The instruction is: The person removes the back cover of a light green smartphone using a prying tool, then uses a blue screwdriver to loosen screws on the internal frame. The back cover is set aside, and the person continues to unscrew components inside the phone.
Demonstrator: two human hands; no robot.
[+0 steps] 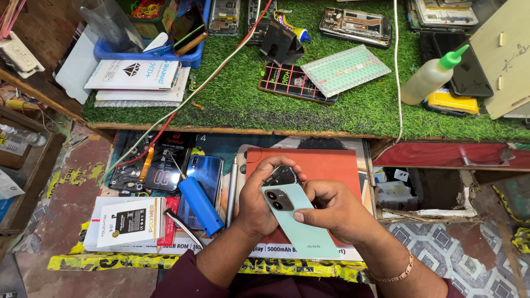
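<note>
While both hands grip it above the red counter (326, 160), the pale green phone (301, 221) lies back-up: left hand (259, 201) clamped on its top edge, right hand (334, 209) closed, thumb pressing its back, blue cylinder (200, 205) nearby.

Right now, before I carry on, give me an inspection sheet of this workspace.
Surface: green artificial-turf shelf above a lower work surface covered with printed posters.
Job's things: pale green phone, back side up, held over an orange-red mat.
Clutter: blue cylinder tool, blue phone, battery box, tweezers, squeeze bottle with green cap, bubble-wrap pouch, blue tray, opened phone frames.
Grippers: left hand grips the phone's top edge; right hand holds its side, thumb on the back.
Cables: red and white wires cross the turf; white cable hangs at right.
Surroundings: open drawer, patterned floor.
</note>
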